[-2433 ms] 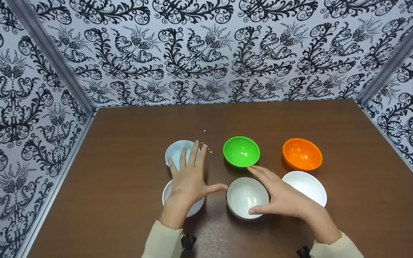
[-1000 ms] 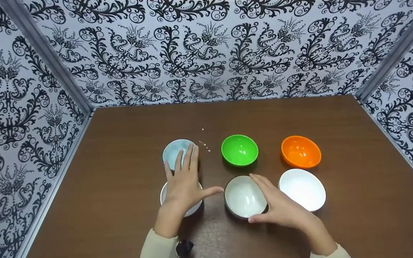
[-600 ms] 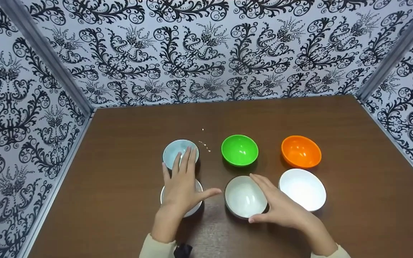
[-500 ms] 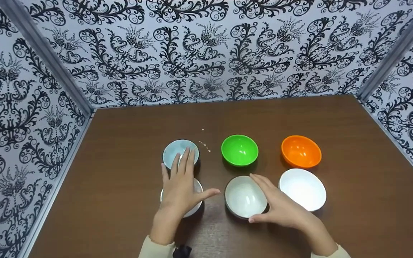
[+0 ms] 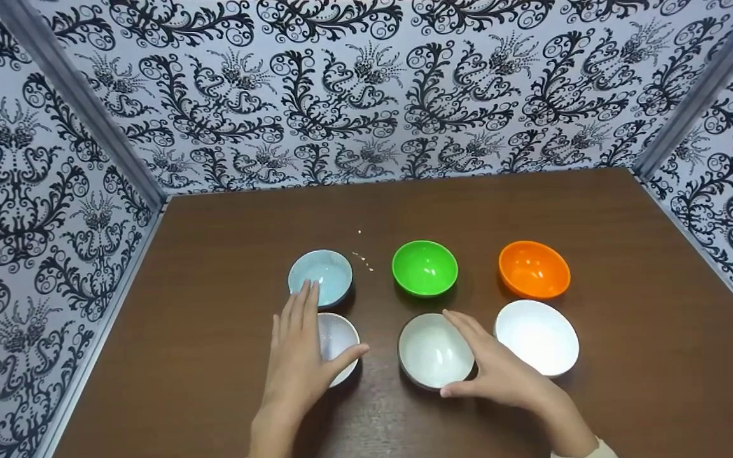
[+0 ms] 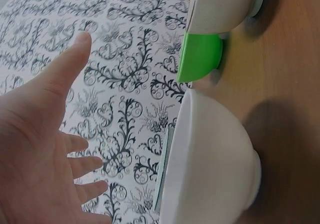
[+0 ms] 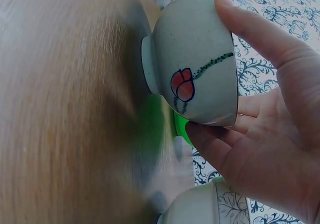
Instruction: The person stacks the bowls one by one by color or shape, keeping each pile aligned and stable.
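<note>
My right hand [image 5: 500, 372] holds the rim of a cream-coloured bowl [image 5: 431, 350], thumb at the near side and fingers at the far side. In the right wrist view that bowl [image 7: 200, 48] shows a painted red flower bud and a low foot, with thumb and fingers spread around its wall. My left hand [image 5: 296, 366] hovers with fingers extended and thumb out, covering the left part of a white bowl [image 5: 338, 343]. The left wrist view shows a gap between this hand [image 6: 45, 144] and the white bowl [image 6: 217, 159].
A light blue bowl [image 5: 331, 270], a green bowl [image 5: 425, 268] and an orange bowl [image 5: 534, 270] form the back row. Right of my right hand is another white bowl [image 5: 537, 337]. Small pale specks lie between blue and green. Patterned walls enclose the brown table [image 5: 214, 254].
My left hand has drawn back toward me and leftward, uncovering the light blue bowl and more of the white one. Earlier, my right thumb shifted from over the cream bowl's inside to its near rim.
</note>
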Tool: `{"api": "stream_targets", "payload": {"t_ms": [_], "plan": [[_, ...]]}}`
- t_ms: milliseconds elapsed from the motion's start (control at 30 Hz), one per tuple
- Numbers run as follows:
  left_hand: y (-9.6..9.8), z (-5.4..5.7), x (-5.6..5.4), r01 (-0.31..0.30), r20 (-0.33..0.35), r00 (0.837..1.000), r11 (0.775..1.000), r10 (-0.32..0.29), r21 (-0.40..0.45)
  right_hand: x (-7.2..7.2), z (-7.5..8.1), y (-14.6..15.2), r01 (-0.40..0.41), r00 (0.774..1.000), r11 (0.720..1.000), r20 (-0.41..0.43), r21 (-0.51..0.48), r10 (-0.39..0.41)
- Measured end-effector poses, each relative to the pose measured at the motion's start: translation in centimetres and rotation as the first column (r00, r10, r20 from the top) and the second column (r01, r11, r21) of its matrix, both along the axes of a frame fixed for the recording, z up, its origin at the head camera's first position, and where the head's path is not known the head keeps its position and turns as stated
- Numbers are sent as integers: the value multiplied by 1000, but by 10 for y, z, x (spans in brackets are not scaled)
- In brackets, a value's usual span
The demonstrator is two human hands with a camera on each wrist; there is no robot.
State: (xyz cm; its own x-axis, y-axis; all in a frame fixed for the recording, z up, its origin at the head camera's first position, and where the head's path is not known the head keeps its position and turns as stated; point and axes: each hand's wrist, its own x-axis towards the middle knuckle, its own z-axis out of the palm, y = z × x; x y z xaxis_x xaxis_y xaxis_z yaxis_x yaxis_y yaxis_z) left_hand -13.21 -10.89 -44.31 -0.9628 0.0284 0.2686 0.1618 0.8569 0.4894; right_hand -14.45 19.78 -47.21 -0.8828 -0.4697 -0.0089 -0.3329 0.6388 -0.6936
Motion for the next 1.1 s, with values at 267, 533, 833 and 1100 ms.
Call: {"api": "stream_targets", "payload": {"t_ms": [267,533,833,1100], "plan": [[-12,-21,25,-81,30,997,984,78,157,2,-4,0,30,999,999,33,-13,-29],[-15,-37,40,-190,138,979,927,153,323,4,-6,1,37,999,999,36,-35,-36],[-12,-51,46,-249,191,969,651,159,717,4,-5,1,24,1000,997,21,-67,-23],[-14,-55,46,-284,312,950,387,-9,877,3,-7,0,34,999,996,0,-83,-34]]}}
